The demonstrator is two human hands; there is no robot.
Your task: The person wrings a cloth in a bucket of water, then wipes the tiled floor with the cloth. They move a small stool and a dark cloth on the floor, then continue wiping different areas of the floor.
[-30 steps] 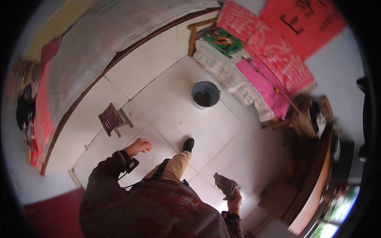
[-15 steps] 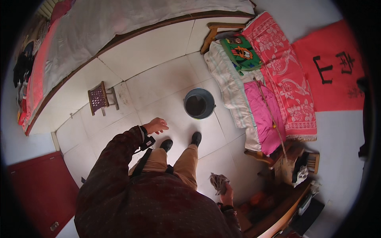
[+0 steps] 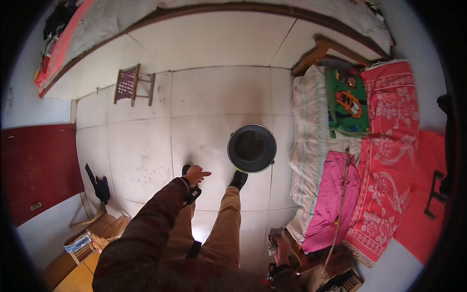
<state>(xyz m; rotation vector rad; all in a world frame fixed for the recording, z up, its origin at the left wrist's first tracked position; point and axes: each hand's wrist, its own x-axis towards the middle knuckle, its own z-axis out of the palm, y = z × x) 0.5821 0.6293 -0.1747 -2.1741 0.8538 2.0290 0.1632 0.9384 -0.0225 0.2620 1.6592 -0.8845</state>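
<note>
My left hand (image 3: 196, 175) hangs in front of my legs, empty, its index finger stretched out and the others loosely bent. Low on the right, my right hand (image 3: 282, 252) grips a crumpled greyish rag (image 3: 274, 238), close to the near wooden end of the padded seat. A round dark bucket (image 3: 253, 168) stands on the floor just ahead of my right shoe (image 3: 238, 180). Dark contents show inside it, but I cannot tell what they are.
A small stool (image 3: 127, 86) with a woven top is at the far left. A wooden seat with a striped cover (image 3: 309, 141), green cartoon cushion (image 3: 348, 104), pink cloth (image 3: 328, 204) and long stick (image 3: 342, 194) lines the right. A wooden chair (image 3: 104, 228) stands at left.
My view has turned, and the bucket now appears nearer to my right shoe. The right hand, still holding the rag, has come beside the seat's near end. My left index finger is straighter.
</note>
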